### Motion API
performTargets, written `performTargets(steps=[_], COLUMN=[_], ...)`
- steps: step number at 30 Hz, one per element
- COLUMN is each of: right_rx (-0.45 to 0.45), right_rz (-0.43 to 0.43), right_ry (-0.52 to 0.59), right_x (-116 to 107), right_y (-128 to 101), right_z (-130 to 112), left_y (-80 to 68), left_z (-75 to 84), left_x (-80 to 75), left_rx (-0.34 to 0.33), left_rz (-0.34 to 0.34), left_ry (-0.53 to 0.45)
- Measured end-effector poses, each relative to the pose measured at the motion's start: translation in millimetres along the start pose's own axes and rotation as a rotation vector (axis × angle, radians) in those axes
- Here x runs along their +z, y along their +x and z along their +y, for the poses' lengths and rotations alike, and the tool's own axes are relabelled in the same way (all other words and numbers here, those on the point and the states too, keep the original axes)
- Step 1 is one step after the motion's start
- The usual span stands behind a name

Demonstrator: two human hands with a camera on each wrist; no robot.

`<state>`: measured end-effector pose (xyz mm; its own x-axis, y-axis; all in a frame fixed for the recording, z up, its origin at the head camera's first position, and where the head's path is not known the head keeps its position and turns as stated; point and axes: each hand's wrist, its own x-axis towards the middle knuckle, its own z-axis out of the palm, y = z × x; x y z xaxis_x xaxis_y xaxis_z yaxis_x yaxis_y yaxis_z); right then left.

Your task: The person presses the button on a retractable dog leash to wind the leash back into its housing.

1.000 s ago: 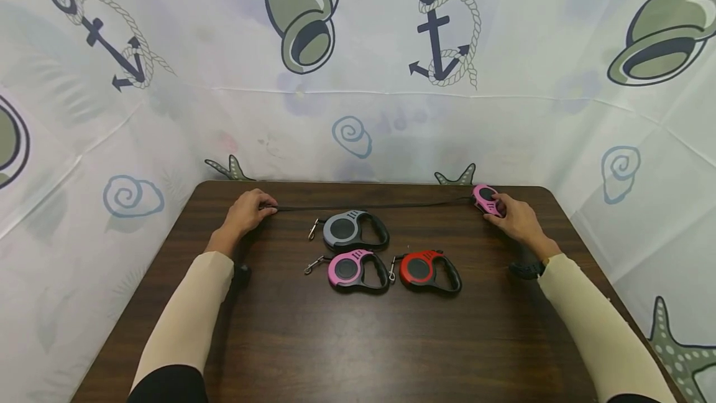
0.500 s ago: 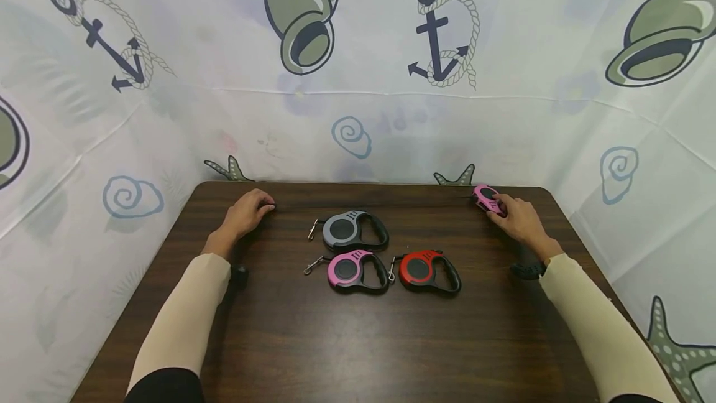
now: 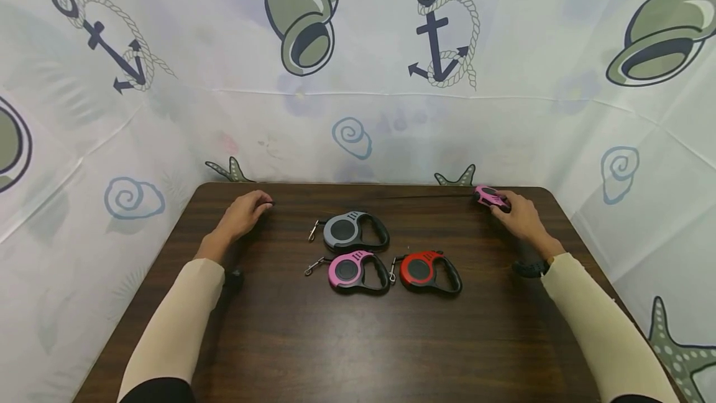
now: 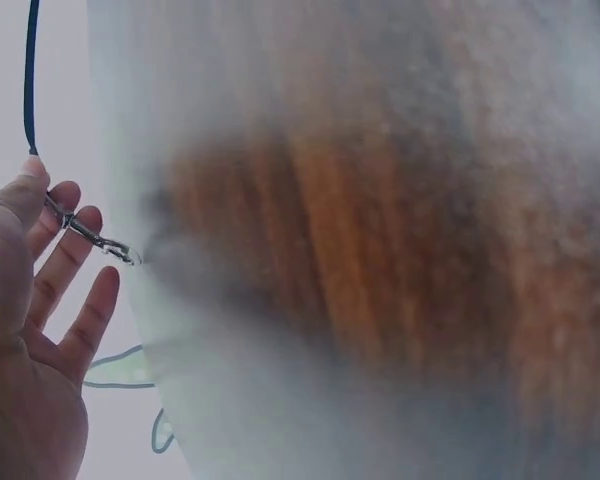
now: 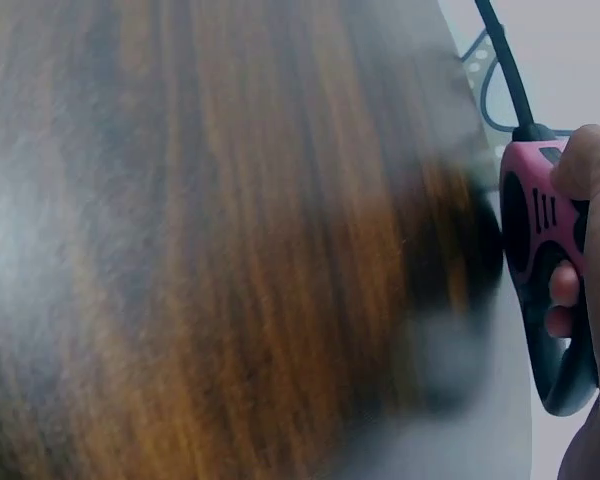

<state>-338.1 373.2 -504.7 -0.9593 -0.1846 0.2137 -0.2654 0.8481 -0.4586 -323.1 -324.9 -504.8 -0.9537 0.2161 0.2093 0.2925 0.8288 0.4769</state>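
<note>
My right hand [image 3: 520, 216] grips a pink and black retractable dog leash [image 3: 488, 195] by its handle at the table's far right. In the right wrist view, fingers pass through the leash's handle loop and the thumb lies on the pink casing [image 5: 540, 205]. A black strap [image 5: 510, 75] runs out of the casing, drawn out across the table's back toward the left. At the far left, my left hand [image 3: 243, 213] pinches the strap's other end. The left wrist view shows thumb and forefinger on the strap [image 4: 30, 80], a metal snap clip [image 4: 95, 238] extending beyond them, other fingers loosely spread.
Three more retractable leashes lie mid-table: a grey one [image 3: 342, 229], a pink one [image 3: 345, 269] below it, and a red one [image 3: 418, 268] to the right. Their clips point left. A patterned cloth [image 3: 380, 135] hangs behind the brown table [image 3: 358, 347].
The strap showed as a flat dark band a second ago and is now a thin line, partly lost to view. My left hand has shifted slightly left; the held leash has tilted in my right hand.
</note>
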Motion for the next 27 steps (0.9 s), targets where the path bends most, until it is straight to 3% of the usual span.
performTargets(steps=[7,18,27], right_rx=[-0.008,0.130,0.210], right_rz=[0.097,0.151,0.118], right_ry=[0.071,0.206,0.317], right_x=[-4.2,-17.4,-30.5], right_y=[0.8,-5.2,-14.6], right_z=[-3.8,-14.4,-8.6], left_y=[-4.6,-7.7,-14.6], left_z=[6.7,16.2,23.2], left_x=[-8.3,-19.8,-25.8], left_rx=[0.023,0.075,0.135], left_rz=[0.022,0.048,0.069], left_ry=[-0.034,-0.054,-0.057])
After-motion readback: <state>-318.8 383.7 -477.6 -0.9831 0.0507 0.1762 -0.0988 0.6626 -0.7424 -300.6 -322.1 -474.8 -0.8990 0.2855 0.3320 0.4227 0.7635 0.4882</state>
